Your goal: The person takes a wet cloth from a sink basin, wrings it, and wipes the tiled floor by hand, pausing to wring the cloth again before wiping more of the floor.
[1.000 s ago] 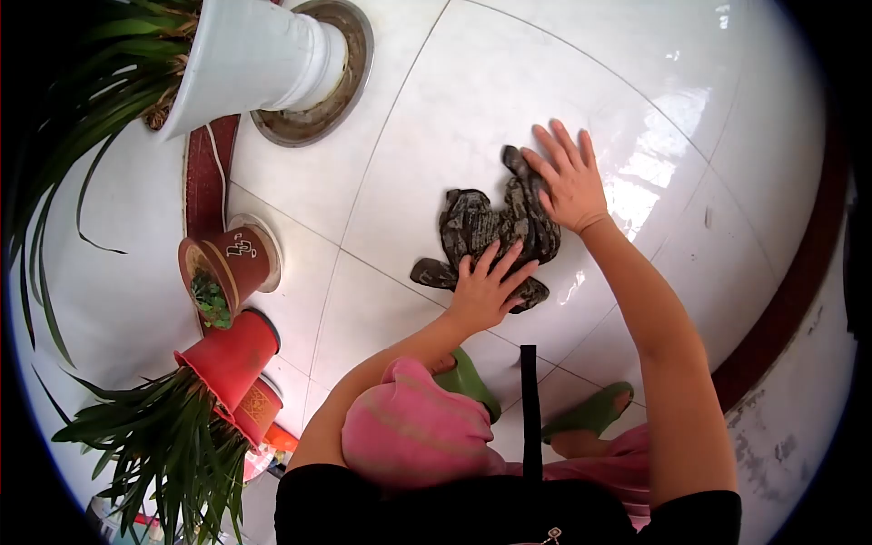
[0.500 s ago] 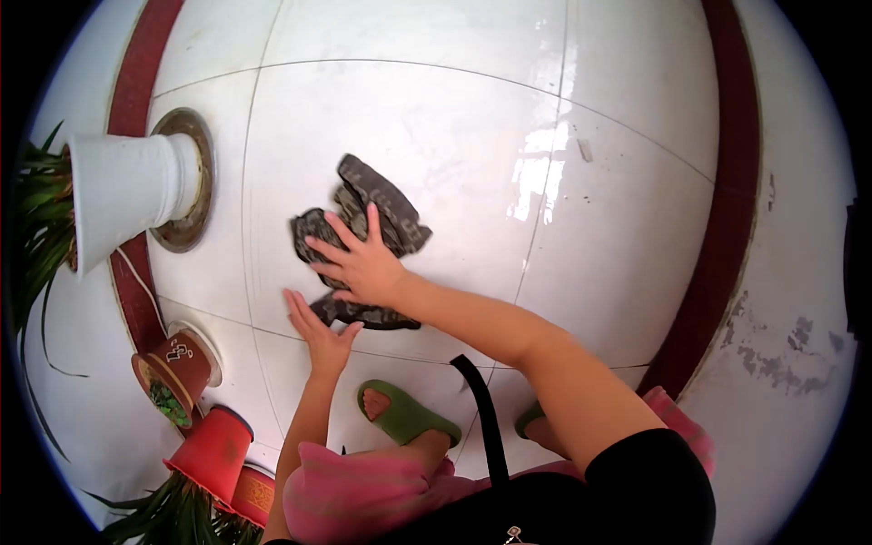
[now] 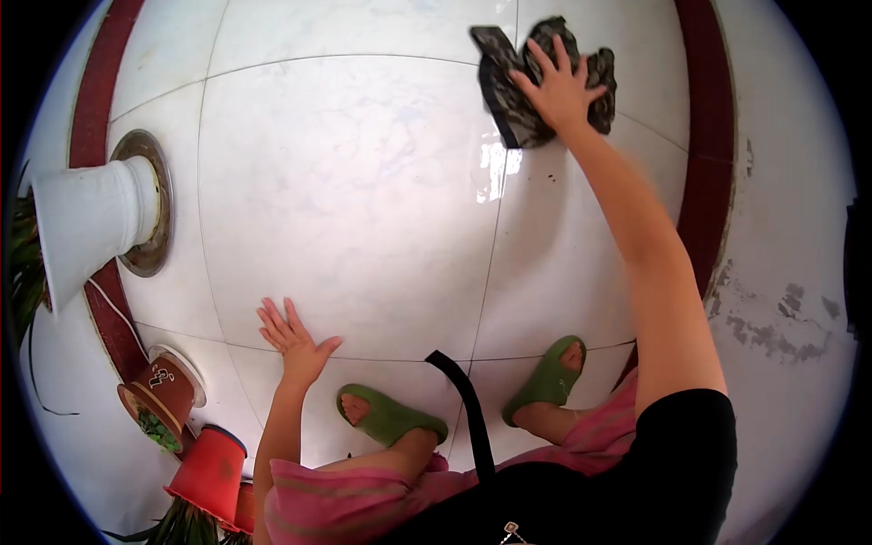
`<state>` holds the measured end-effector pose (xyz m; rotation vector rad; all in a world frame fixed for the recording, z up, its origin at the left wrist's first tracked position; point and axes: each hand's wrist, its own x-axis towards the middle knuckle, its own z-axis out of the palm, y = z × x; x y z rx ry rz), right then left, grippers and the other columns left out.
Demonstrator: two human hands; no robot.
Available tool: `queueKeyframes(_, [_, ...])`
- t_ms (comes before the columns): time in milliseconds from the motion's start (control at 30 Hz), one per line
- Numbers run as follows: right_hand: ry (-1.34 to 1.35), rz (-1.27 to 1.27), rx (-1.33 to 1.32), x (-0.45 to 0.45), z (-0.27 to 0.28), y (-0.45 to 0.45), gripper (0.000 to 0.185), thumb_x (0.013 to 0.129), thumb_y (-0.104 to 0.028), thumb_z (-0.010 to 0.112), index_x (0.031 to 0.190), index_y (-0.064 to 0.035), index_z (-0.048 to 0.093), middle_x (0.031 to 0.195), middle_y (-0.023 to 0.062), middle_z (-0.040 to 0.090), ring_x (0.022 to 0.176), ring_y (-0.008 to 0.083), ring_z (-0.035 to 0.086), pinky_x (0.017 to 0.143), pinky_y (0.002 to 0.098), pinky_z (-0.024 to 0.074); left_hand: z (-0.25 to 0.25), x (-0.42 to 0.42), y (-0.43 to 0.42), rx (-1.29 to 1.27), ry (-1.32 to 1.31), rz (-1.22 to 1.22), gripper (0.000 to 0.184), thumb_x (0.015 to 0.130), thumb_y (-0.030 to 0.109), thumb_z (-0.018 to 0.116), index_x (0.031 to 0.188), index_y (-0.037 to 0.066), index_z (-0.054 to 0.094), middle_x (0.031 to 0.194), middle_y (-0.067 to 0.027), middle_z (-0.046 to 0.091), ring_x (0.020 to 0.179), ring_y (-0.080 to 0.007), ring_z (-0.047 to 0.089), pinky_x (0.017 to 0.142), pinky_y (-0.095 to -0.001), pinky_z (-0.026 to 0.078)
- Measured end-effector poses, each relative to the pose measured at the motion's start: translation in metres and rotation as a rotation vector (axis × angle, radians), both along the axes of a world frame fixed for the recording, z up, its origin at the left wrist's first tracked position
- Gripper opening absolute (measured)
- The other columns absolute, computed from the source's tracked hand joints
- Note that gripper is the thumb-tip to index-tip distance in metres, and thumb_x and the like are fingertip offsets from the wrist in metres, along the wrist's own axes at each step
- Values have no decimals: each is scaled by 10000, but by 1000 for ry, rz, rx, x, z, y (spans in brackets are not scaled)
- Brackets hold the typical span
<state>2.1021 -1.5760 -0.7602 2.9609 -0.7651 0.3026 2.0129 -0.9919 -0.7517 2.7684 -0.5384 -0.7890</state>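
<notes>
My right hand (image 3: 563, 95) lies spread on a crumpled dark camouflage cloth (image 3: 515, 109) at the upper right, fingers apart and pressing it against the white tiled floor (image 3: 345, 200). Folds of the cloth stick out on both sides of the hand. Down at the lower left, my left hand (image 3: 302, 350) is open near the floor, its fingers spread and nothing in them. Whether its palm touches the tiles I cannot tell.
On the left stand a white pot (image 3: 95, 222) on a round tray (image 3: 163, 204), a brown pot (image 3: 168, 391) and a red pot (image 3: 209, 468). Green slippers (image 3: 391, 416) are on my feet. A dark red border (image 3: 710, 182) runs along the right wall.
My right hand and the cloth have moved from the middle left to the upper right. My left hand has come away from the cloth and stays at the lower left.
</notes>
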Motion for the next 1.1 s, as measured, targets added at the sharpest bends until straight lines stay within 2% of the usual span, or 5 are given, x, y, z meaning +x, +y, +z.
queueKeyframes(100, [124,12,89,-115,17,54,646,818,-498,632,1411,-350,421,1563,16,217,1391,451,171,950,818,146,-3,-1,2,0,-15,-11,1214,713,445,780,1508,18,-33,1543,-258,-187,1414,-443,-207,1077,-644,-68])
queueKeyframes(300, [490,798,345,-278,43,148,692,740,-513,708,1372,-361,470,1539,-23,287,1441,379,150,940,821,124,-2,-1,3,-15,-22,-26,1196,738,513,737,1510,17,-30,1543,-258,-194,1414,-442,-211,1076,-640,-76])
queueKeyframes(700, [-44,207,100,37,12,189,636,823,-650,517,1373,-334,473,1519,-22,327,1411,389,191,965,814,117,3,0,-2,2,1,-4,1188,745,510,735,1513,28,-33,1542,-260,-192,1413,-440,-216,1081,-631,-86])
queueKeyframes(967, [251,972,568,-162,18,353,650,777,-515,655,1353,-251,510,1534,14,285,1447,371,133,996,794,118,23,1,-6,-120,-21,21,1227,609,290,860,1503,30,60,1574,-225,-50,1449,-423,-72,1105,-637,21])
queueKeyframes(1100, [178,970,605,-177,5,344,653,759,-534,664,1337,-265,523,1526,1,296,1448,323,155,992,801,93,34,3,6,-194,-9,-85,1166,617,202,838,1492,19,90,1570,-236,9,1442,-428,33,1120,-615,58])
